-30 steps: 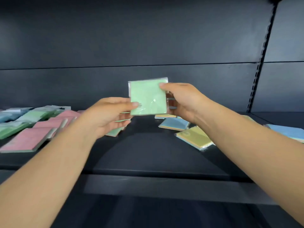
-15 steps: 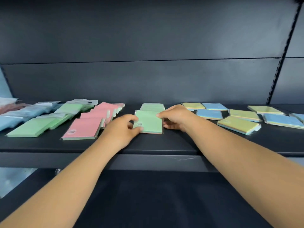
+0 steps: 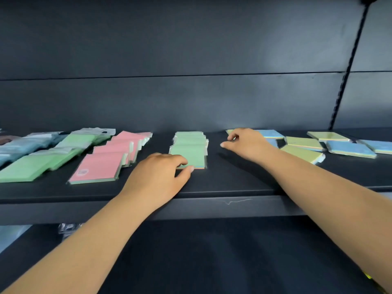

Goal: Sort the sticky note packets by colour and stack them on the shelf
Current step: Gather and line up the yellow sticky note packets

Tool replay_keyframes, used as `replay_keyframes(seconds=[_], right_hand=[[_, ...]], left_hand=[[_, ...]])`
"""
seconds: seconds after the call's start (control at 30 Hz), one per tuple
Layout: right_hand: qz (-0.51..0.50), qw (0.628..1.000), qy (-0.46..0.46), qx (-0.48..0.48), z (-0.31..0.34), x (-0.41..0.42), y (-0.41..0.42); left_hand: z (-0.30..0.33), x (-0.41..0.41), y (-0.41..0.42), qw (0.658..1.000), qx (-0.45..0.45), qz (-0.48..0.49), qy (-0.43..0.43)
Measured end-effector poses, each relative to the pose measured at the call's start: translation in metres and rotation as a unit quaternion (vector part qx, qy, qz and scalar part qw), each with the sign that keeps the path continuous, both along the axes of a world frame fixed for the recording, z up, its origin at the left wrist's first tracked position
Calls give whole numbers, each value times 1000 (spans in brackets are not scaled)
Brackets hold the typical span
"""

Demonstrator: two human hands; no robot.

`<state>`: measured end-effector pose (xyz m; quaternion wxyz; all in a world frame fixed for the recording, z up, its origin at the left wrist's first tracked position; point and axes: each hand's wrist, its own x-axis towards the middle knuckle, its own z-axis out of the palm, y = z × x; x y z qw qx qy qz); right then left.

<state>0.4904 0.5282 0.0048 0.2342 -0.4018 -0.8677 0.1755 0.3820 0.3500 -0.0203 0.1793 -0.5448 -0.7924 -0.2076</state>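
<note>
A row of several overlapping green sticky note packets [image 3: 189,143] lies in the middle of the black shelf [image 3: 233,181]. My left hand [image 3: 159,177] pinches the near left corner of the front green packet [image 3: 192,155], index finger on top and thumb at its front edge. My right hand [image 3: 248,143] hovers just right of that row with loosely curled fingers and holds nothing. It partly covers a yellow packet [image 3: 229,131] behind it.
Left of the green row lie a pink row [image 3: 114,155], another green row [image 3: 42,164] and bluish packets [image 3: 19,147]. Loose yellow [image 3: 302,154] and blue [image 3: 350,148] packets are scattered on the right. A slotted upright [image 3: 343,96] stands at the back right.
The green packet came down from the air onto the front of the green row. My right hand has let go of it and moved right; my left hand stays at its corner.
</note>
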Motion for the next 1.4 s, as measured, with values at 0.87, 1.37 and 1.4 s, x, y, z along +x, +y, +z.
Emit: replay_keyframes(seconds=[0.87, 1.37, 1.4], right_hand=[[243, 969, 12, -40, 24, 123, 102], [20, 965, -228, -126, 14, 148, 202], [20, 967, -215, -133, 12, 147, 203]], left_hand=[[48, 98, 180, 718, 10, -117, -686], [45, 69, 210, 725, 95, -111, -674], [44, 67, 210, 715, 107, -112, -681]])
